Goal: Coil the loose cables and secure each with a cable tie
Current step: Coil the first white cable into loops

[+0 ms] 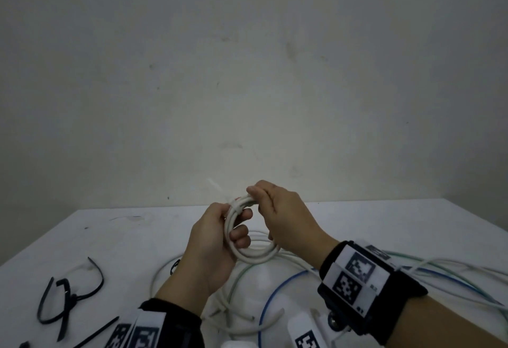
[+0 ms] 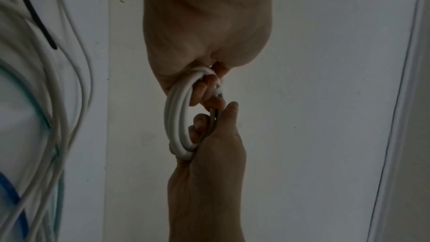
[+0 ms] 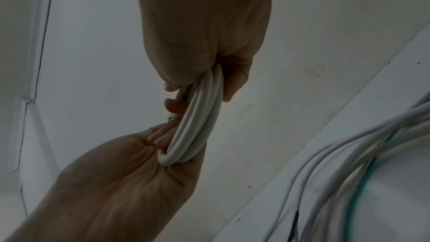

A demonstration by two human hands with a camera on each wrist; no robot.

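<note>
Above the white table (image 1: pixel 384 218), in the head view, both hands hold a white cable coil (image 1: pixel 251 248) upright: the left hand (image 1: pixel 211 248) curls its fingers through the ring's left side, the right hand (image 1: pixel 280 218) grips the top, where a pale cable tie (image 1: pixel 237 204) appears to wrap the strands. Loose cables (image 1: pixel 288 287), white, blue and green, lie beneath, and black cable ties (image 1: pixel 68 295) sit well to the left. From the left wrist view, the coil (image 2: pixel 177 117) runs edge-on between the two fists, each closed round it. From the right wrist view, the strands (image 3: pixel 197 117) are bunched tight, the left hand (image 3: pixel 130 181) cupping the lower end. I judge this coil is being secured; next the tie needs cinching snug, though its tail is too blurred to confirm
</note>
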